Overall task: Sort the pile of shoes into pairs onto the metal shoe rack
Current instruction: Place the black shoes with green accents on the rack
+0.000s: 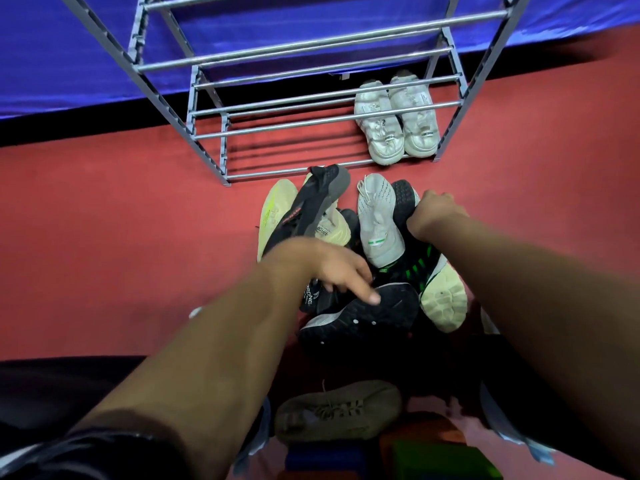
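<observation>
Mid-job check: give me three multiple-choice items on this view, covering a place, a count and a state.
1. Where on the rack does the white pair sit?
A) top shelf
B) bottom shelf, right end
C) middle shelf, left end

2. How many shoes are on the rack?
A) none
B) four
C) two

3. What is the right hand doing?
A) gripping a black shoe
B) hanging open
C) holding a rack bar

1 B: it stands on the lowest bars, far right.
2 C: only the white pair is there.
3 A: its fingers curl over the shoe.
</observation>
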Demonstrator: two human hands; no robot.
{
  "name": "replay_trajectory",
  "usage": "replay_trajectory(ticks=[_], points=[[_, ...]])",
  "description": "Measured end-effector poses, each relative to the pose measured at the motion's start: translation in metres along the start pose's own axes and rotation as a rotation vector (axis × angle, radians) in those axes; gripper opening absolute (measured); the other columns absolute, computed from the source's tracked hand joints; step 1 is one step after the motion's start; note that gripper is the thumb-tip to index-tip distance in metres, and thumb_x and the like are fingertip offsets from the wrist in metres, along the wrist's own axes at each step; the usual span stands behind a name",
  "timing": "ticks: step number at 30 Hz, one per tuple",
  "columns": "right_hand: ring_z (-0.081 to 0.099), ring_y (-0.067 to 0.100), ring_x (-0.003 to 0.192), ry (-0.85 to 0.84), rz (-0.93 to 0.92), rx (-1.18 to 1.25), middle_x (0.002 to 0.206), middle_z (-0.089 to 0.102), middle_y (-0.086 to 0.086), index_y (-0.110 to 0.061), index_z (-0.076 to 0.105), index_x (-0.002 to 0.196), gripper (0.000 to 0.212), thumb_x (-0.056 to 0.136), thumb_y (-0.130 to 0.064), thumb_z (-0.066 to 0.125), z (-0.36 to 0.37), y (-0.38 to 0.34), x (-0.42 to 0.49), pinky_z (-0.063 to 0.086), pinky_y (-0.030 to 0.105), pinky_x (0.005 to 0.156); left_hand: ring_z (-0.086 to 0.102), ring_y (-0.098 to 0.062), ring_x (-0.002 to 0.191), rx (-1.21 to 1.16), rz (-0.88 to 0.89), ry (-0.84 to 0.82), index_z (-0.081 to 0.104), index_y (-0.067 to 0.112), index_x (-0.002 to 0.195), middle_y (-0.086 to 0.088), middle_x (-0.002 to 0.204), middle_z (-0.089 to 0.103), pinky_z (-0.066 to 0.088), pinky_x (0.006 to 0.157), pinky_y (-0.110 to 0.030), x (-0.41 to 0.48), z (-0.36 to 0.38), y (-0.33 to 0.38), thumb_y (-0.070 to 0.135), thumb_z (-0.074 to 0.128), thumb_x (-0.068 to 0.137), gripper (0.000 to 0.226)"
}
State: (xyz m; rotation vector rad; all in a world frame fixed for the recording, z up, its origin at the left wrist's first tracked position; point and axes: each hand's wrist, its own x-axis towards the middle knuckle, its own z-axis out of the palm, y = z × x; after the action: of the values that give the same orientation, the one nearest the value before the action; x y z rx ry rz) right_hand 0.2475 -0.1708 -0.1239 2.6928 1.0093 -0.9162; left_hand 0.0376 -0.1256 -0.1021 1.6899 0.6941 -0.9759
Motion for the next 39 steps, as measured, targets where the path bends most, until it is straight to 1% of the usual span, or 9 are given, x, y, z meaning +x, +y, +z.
replay_trajectory(ticks=[5, 10, 13, 17, 21, 24, 29, 34, 39], points=[[0.051, 0.048, 0.132, 0.007, -0.015, 0.014, 0.145, 0.044, 0.020, -0.010, 0.044, 0.146, 0.058, 0.094, -0.034, 0.056, 0.000, 0.002, -0.001, 0.044, 0.049, 0.106, 0.065, -0.025, 0.120, -0.113, 0.089, 0.148, 0.067, 0.020, 0.131, -0.001, 0.129, 0.070, 0.049, 0.101, -0.035, 0.027, 0.020, -0.014, 0.034, 0.069, 0.102, 0.032], [0.049, 0.046, 0.130, 0.059, -0.016, 0.004, 0.148, 0.039, 0.016, -0.011, 0.048, 0.146, 0.057, 0.095, -0.034, 0.056, 0.004, 0.002, -0.002, 0.043, 0.047, 0.104, 0.072, -0.021, 0.110, -1.122, 0.255, 0.285, 0.060, 0.012, 0.141, -0.006, 0.123, 0.077, 0.057, 0.101, -0.041, 0.005, 0.007, -0.048, 0.016, 0.053, 0.106, 0.036], [0.045, 0.043, 0.127, 0.196, -0.054, -0.075, 0.144, 0.040, 0.016, -0.009, 0.054, 0.139, 0.054, 0.093, -0.037, 0.055, 0.008, -0.003, -0.007, 0.038, 0.047, 0.105, 0.074, -0.027, 0.088, -1.397, 0.432, 0.373, 0.064, 0.006, 0.130, -0.013, 0.106, 0.075, 0.061, 0.083, -0.040, -0.019, -0.014, -0.045, 0.055, 0.045, 0.102, 0.059], [0.057, 0.039, 0.109, 0.325, -0.393, 0.111, 0.116, 0.062, 0.018, -0.008, 0.071, 0.108, 0.047, 0.100, -0.049, 0.050, 0.004, -0.017, -0.015, 0.045, 0.042, 0.096, 0.052, -0.038, 0.139, -1.437, 0.546, 0.446, 0.055, 0.010, 0.152, -0.024, 0.158, 0.048, 0.032, 0.122, -0.060, -0.028, -0.035, -0.032, 0.083, 0.055, 0.086, 0.099], [0.070, 0.015, 0.111, -0.473, -0.479, 0.577, 0.104, 0.078, -0.011, -0.035, 0.075, 0.112, 0.079, 0.077, -0.098, 0.043, -0.012, -0.036, -0.038, 0.049, 0.041, 0.109, 0.057, -0.046, 0.136, -1.579, 0.608, 0.650, 0.055, 0.000, 0.149, -0.028, 0.144, 0.061, 0.041, 0.116, -0.065, -0.025, -0.041, -0.024, 0.062, 0.068, 0.093, 0.085], [0.067, 0.006, 0.120, -0.724, -0.593, 0.469, 0.121, 0.075, -0.017, -0.039, 0.069, 0.130, 0.059, 0.086, -0.078, 0.064, -0.008, -0.039, -0.039, 0.045, 0.031, 0.109, 0.061, -0.050, 0.130, -1.739, 0.659, 0.676, 0.054, -0.001, 0.147, -0.033, 0.141, 0.061, 0.042, 0.115, -0.065, -0.023, -0.042, -0.031, 0.067, 0.065, 0.091, 0.088], [0.071, 0.003, 0.107, -0.577, -0.631, 0.375, 0.110, 0.077, -0.017, -0.036, 0.072, 0.118, 0.058, 0.069, -0.058, 0.091, -0.003, -0.048, -0.029, 0.050, 0.032, 0.106, 0.067, -0.031, 0.094, -1.835, 0.542, 0.769, 0.068, 0.008, 0.094, -0.012, 0.097, 0.070, 0.058, 0.089, -0.044, -0.019, -0.051, -0.035, 0.077, 0.059, 0.087, 0.070], [0.073, -0.002, 0.086, -0.256, -0.637, 0.601, 0.094, 0.076, -0.015, -0.034, 0.066, 0.100, 0.044, 0.069, -0.043, 0.096, 0.009, -0.059, -0.041, 0.055, 0.017, 0.073, 0.069, -0.037, 0.124, -1.639, 0.497, 0.824, 0.060, 0.014, 0.145, -0.020, 0.139, 0.067, 0.051, 0.106, -0.061, -0.022, -0.066, -0.045, 0.084, 0.052, 0.087, 0.092], [0.072, 0.007, 0.087, -0.139, -0.566, 0.505, 0.101, 0.071, -0.004, -0.032, 0.068, 0.104, 0.087, 0.041, -0.090, 0.083, 0.028, -0.066, -0.023, 0.063, 0.039, 0.081, 0.069, -0.038, 0.124, -1.343, 0.488, 0.733, 0.061, 0.010, 0.143, -0.017, 0.135, 0.071, 0.056, 0.100, -0.061, -0.021, -0.072, -0.045, 0.034, 0.065, 0.104, 0.046]])
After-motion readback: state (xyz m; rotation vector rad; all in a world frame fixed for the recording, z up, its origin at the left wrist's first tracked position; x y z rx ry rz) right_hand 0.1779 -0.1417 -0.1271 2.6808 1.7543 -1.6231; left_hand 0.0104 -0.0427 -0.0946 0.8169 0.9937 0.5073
